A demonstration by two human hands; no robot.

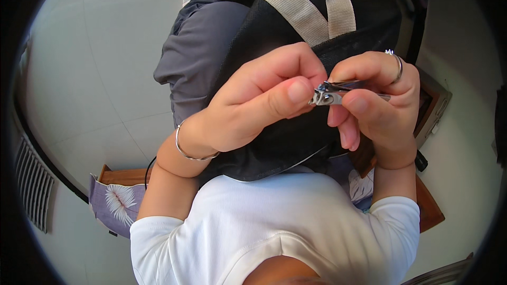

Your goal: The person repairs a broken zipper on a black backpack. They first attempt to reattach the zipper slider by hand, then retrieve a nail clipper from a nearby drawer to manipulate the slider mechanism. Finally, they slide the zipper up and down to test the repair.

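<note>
Over my lap, my right hand (390,87) grips a silver nail clipper (334,97) between thumb and index finger. A ring circles one finger of that hand. The clipper's jaws point left and meet the fingertips of my left hand (259,95). My left hand is closed, its fingers curled in and its thumb lying along them. Which nail lies at the jaws is hidden behind the thumb and the clipper's head. A silver bangle (191,150) hangs on my left wrist.
A black bag (285,153) with beige straps (293,8) covers much of my lap, beside a grey-clad leg (198,47). Purple patterned cloth (119,200) lies over a wooden seat at left. Wooden furniture (429,208) stands at right. A slatted grille (33,184) shows at far left.
</note>
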